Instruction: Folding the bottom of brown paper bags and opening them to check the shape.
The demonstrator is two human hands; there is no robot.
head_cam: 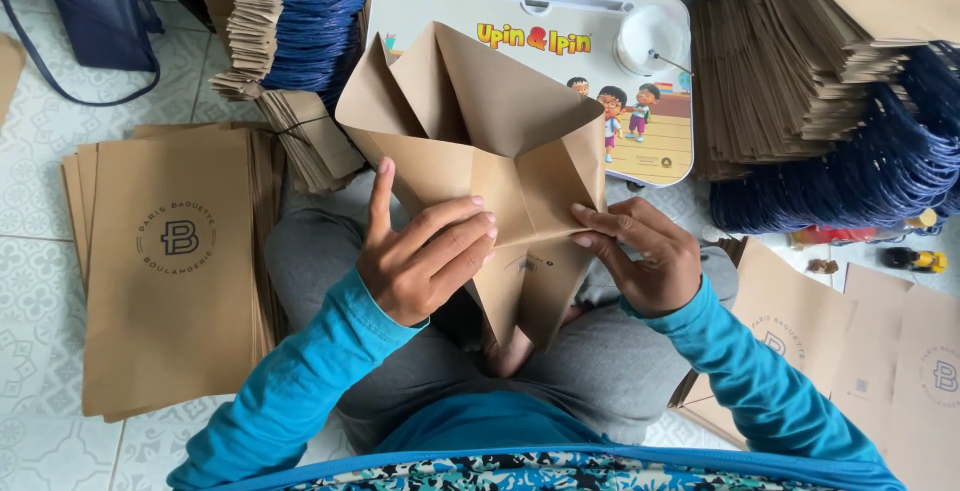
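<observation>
A brown paper bag (pixel 480 121) is held upright over my lap, its bottom end spread open into angled flaps. My left hand (pixel 420 251) presses flat against the bag's left side, fingers pointing right across a fold. My right hand (pixel 640 256) pinches the bag's right edge just below the open flaps. Both sleeves are teal, and I sit cross-legged in grey trousers.
A stack of flat printed brown bags (pixel 170 271) lies on the tiled floor at left. A small white lap desk with cartoon pictures (pixel 560 31) stands ahead. Piles of finished bags with blue rope handles (pixel 860 121) are at right, more (pixel 290 11) at upper left. A dark handbag (pixel 95 6) is far left.
</observation>
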